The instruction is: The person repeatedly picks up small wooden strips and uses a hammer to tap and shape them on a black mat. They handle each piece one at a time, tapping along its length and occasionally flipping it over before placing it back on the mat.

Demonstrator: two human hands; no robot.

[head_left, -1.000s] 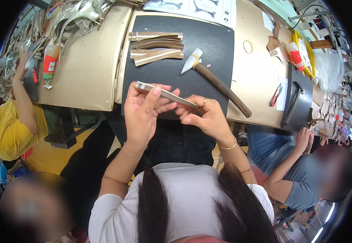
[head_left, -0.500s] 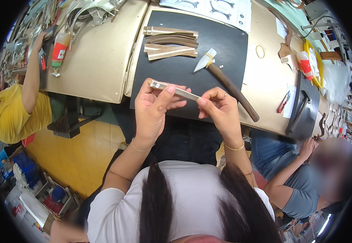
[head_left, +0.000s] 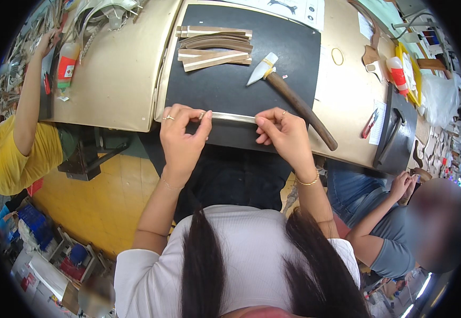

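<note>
A narrow pale strip (head_left: 231, 116) is stretched level between my two hands above the near part of a black mat (head_left: 204, 87). My left hand (head_left: 182, 135) pinches its left end between thumb and fingers. At the right end my right hand (head_left: 283, 130) grips it with thumb and forefinger. Beyond my hands lies a stack of brown and cream strips (head_left: 214, 42). A hammer (head_left: 300, 102) with a dark wooden handle and a pale head rests to the right, its handle reaching past the mat's edge near my right hand.
On the left stands a glue bottle (head_left: 67, 66) by a person in yellow (head_left: 21, 153). At right are a rubber band (head_left: 337, 56), red-handled snips (head_left: 370, 124), another bottle (head_left: 397, 75) and a second black mat (head_left: 400, 114). Another person's hands (head_left: 401, 185) are near that mat.
Both hands have moved forward and lower over the mat's near edge. The strip, slanted before, now lies level, and my left hand has turned and shifted to its left end.
</note>
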